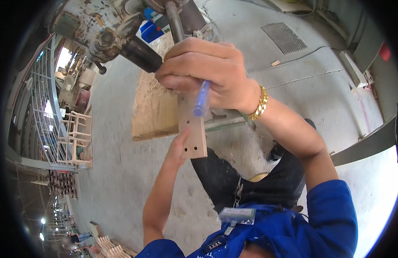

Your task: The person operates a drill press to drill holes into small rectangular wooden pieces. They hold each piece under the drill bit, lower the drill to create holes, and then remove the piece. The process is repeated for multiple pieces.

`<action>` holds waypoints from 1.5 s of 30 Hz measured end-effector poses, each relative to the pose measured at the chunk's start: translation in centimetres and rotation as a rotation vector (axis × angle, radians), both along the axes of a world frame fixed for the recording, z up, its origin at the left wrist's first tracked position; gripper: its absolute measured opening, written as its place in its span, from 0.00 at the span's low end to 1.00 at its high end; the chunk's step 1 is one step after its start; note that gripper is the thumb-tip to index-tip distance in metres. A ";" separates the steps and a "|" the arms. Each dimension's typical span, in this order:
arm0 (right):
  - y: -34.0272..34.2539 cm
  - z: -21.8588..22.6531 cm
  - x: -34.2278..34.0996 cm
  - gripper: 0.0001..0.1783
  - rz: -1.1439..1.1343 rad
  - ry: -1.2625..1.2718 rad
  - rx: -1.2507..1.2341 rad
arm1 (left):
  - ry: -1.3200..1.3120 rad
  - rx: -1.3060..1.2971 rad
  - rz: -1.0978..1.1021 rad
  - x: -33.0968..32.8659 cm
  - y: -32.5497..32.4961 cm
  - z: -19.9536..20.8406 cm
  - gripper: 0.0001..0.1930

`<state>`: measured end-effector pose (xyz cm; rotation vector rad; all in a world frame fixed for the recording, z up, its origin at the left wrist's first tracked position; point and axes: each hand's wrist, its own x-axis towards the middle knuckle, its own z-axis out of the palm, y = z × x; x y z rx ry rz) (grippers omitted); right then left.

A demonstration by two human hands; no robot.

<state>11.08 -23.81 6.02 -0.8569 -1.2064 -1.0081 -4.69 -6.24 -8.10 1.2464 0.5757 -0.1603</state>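
Observation:
My left hand (180,145) grips the left edge of a pale wooden board (196,134), its thumb on the face and its other fingers hidden. Several dark round holes show in the board, two of them by its near end. Closed above the far end of the board, my right hand (209,71) has a blue pen-like stick (201,99) poking out below its fingers. The far part of that stick is hidden in the hand. My right fingertips are right by the black cylinder (142,53) of a worn machine (89,26); whether they touch it I cannot tell.
Wood shavings lie on a yellowish wooden panel (154,116) beneath the board. A metal rod (175,23) slants down behind my right hand. Wooden frames (76,135) stand at the left, and a grate (284,38) lies at the far right. My legs (220,178) are close to the board.

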 end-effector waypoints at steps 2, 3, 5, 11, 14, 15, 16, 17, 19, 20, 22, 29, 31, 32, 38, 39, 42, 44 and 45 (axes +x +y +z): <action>-0.4 0.2 -0.2 0.09 0.007 0.045 -0.082 | 0.004 -0.003 -0.020 0.0 -0.1 0.6 0.23; -0.5 0.2 -0.5 0.12 0.013 0.072 -0.126 | 0.010 -0.007 -0.028 -0.1 -0.2 0.7 0.24; -0.8 0.3 -2.0 0.19 -0.057 0.288 -0.036 | -0.012 0.017 0.000 -0.1 -0.5 1.1 0.24; 1.3 -2.4 -3.8 0.23 0.054 0.749 0.018 | 0.010 0.076 0.042 -0.6 -0.2 0.2 0.26; -0.6 -2.9 -3.2 0.23 0.370 0.951 -0.105 | 0.045 0.098 0.057 -0.2 -0.6 0.6 0.27; -1.0 -3.1 -2.5 0.23 0.369 0.955 -0.157 | 0.059 0.098 0.059 -0.3 -0.7 0.7 0.27; -1.3 -3.3 -2.0 0.24 0.368 0.958 -0.208 | 0.056 0.103 0.075 -0.5 -0.7 0.6 0.28; -1.7 -3.3 -1.3 0.24 0.360 0.956 -0.253 | 0.049 0.111 0.083 -0.5 -0.6 0.7 0.28; -2.1 -3.8 0.0 0.24 0.320 0.935 -0.327 | 0.075 0.480 0.043 -0.6 -0.5 1.1 0.31; -2.4 -4.0 0.7 0.23 0.281 0.921 -0.356 | 0.107 0.840 -0.015 -0.4 -0.7 1.9 0.32; -2.6 -4.4 1.9 0.22 0.202 0.863 -0.378 | 0.062 1.364 -0.058 0.0 -1.7 3.1 0.37; -3.2 -4.7 5.4 0.19 0.019 0.765 -0.565 | 0.289 1.522 -0.198 3.2 -7.0 5.4 0.48; -3.2 -4.3 6.7 0.18 -0.073 0.743 -0.570 | 0.272 1.555 -0.129 2.9 -6.8 4.1 0.48; -3.3 -4.0 7.9 0.18 -0.154 0.722 -0.578 | 0.250 1.571 -0.093 3.0 -7.1 3.7 0.48; -3.8 -2.4 9.8 0.15 -0.342 0.595 -0.646 | 0.287 1.574 -0.019 3.0 -7.7 3.6 0.45; -4.1 -2.3 9.9 0.15 -0.367 0.540 -0.638 | 0.270 1.554 -0.017 3.0 -7.8 3.8 0.44; -4.2 -1.9 10.4 0.15 -0.351 0.486 -0.617 | 0.226 1.564 0.006 3.0 -7.9 3.7 0.42; -4.2 -2.3 9.8 0.17 -0.335 0.546 -0.620 | 0.213 1.572 0.018 2.8 -7.8 3.3 0.42; -4.0 -2.4 9.1 0.18 -0.347 0.598 -0.623 | 0.201 1.566 0.023 2.8 -7.7 3.4 0.41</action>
